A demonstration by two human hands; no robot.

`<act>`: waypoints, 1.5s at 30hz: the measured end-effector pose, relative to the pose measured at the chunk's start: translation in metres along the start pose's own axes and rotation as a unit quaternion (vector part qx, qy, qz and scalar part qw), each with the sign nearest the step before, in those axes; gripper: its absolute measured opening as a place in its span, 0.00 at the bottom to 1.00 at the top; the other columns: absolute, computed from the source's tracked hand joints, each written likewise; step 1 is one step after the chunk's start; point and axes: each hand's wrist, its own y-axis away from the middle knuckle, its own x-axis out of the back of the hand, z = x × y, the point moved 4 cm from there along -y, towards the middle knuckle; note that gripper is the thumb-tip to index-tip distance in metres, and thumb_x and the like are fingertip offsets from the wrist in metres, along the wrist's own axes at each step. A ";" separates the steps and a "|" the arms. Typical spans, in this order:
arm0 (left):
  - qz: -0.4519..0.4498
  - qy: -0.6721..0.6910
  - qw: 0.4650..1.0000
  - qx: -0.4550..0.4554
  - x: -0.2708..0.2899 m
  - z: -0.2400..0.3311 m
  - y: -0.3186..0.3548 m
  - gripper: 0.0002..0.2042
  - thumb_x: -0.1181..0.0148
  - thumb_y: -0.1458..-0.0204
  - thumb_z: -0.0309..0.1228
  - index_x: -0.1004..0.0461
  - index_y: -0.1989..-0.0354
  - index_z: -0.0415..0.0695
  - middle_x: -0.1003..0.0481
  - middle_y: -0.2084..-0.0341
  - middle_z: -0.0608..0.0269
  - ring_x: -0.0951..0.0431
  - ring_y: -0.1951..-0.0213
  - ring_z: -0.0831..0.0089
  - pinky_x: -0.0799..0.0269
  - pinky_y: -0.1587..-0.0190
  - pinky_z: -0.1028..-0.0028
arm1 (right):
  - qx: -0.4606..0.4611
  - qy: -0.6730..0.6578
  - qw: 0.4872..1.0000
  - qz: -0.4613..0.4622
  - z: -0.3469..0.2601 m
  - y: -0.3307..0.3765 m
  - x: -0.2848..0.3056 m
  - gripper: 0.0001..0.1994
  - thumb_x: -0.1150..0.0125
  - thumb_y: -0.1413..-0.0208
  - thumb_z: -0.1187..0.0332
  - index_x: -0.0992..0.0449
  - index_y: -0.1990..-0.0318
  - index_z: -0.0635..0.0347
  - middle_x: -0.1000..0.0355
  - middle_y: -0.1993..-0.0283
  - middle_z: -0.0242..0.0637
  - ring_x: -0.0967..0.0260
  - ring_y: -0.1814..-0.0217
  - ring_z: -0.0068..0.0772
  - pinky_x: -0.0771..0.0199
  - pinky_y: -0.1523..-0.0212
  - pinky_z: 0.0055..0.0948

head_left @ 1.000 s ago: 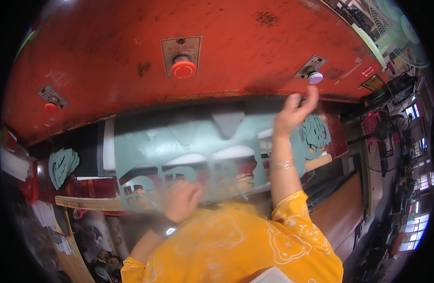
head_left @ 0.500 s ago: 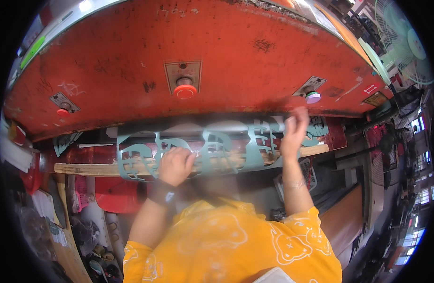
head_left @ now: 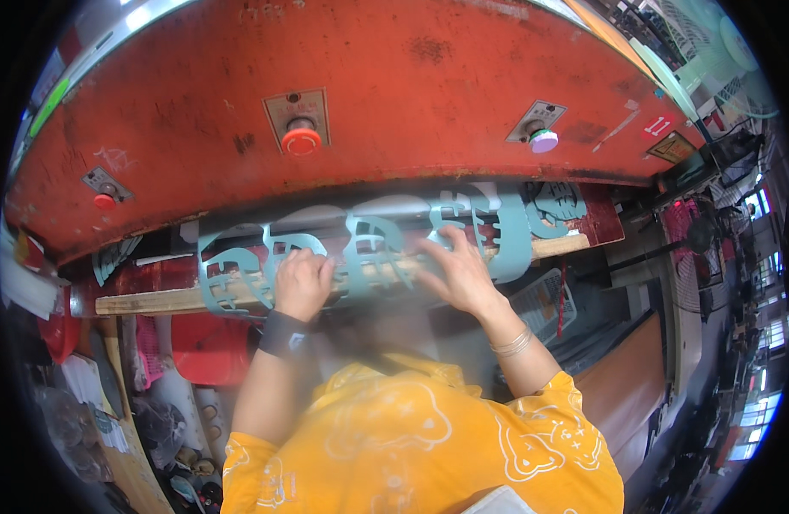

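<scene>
A long pale teal sheet with several cut-out shapes lies across a wooden rail at the mouth of a big orange press. My left hand is closed on the sheet's near edge at its left part, a black band on the wrist. My right hand lies flat on the sheet further right, fingers spread, bangles on the wrist. The sheet's middle is blurred.
The press front carries a red button, a smaller red one at left and a pale purple one at right. A red bin stands below left. Teal cut pieces lie at left. A workshop aisle runs along the right.
The teal sheet has come down from upright to lying flat on the wooden rail. My right hand dropped from near the purple button onto the sheet; my left hand stayed gripping it.
</scene>
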 end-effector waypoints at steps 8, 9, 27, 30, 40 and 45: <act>-0.003 0.013 1.000 0.011 -0.011 -0.001 0.027 0.10 0.43 0.50 0.31 0.24 0.79 0.39 0.28 0.77 0.51 0.29 0.69 0.52 0.34 0.63 0.57 | 0.000 -0.044 0.996 -0.072 0.001 0.014 -0.007 0.29 0.32 0.52 0.59 0.33 0.42 0.52 0.43 0.40 0.55 0.39 0.42 0.59 0.35 0.42 0.44; -0.010 0.011 1.000 0.012 -0.011 0.000 0.033 0.10 0.44 0.50 0.30 0.23 0.79 0.40 0.28 0.77 0.51 0.29 0.68 0.52 0.33 0.62 0.57 | -0.010 -0.053 0.991 -0.123 0.000 0.015 -0.005 0.29 0.32 0.52 0.59 0.33 0.42 0.52 0.42 0.40 0.55 0.39 0.41 0.58 0.35 0.42 0.43; -0.076 -0.063 0.993 -0.057 0.002 0.039 0.067 0.29 0.41 0.50 0.36 0.39 0.37 0.47 0.40 0.37 0.51 0.43 0.35 0.51 0.51 0.34 0.54 | -0.116 0.000 0.987 0.110 -0.066 0.016 -0.047 0.35 0.30 0.64 0.56 0.30 0.42 0.47 0.45 0.34 0.52 0.53 0.35 0.67 0.48 0.37 0.56; -0.066 -0.051 0.995 -0.060 -0.003 0.039 0.093 0.30 0.41 0.50 0.38 0.39 0.36 0.49 0.41 0.37 0.52 0.44 0.35 0.52 0.53 0.34 0.53 | -0.097 -0.082 0.982 0.142 -0.061 0.041 -0.041 0.33 0.31 0.64 0.58 0.29 0.43 0.50 0.42 0.35 0.52 0.46 0.36 0.59 0.43 0.38 0.47; -0.085 -0.011 0.996 -0.023 0.006 0.042 0.093 0.35 0.36 0.55 0.37 0.41 0.37 0.42 0.39 0.40 0.49 0.45 0.35 0.51 0.56 0.33 0.51 | -0.093 -0.740 0.634 0.203 0.006 0.075 -0.022 0.35 0.35 0.56 0.62 0.37 0.38 0.62 0.31 0.48 0.41 0.31 0.51 0.31 0.31 0.50 0.26; -0.009 0.080 0.964 -0.252 0.007 0.102 0.073 0.32 0.34 0.58 0.31 0.37 0.40 0.45 0.36 0.45 0.49 0.38 0.41 0.53 0.46 0.38 0.55 | -0.048 -0.774 0.601 0.193 0.007 0.075 -0.024 0.33 0.39 0.54 0.65 0.39 0.37 0.63 0.31 0.48 0.40 0.31 0.51 0.31 0.29 0.51 0.28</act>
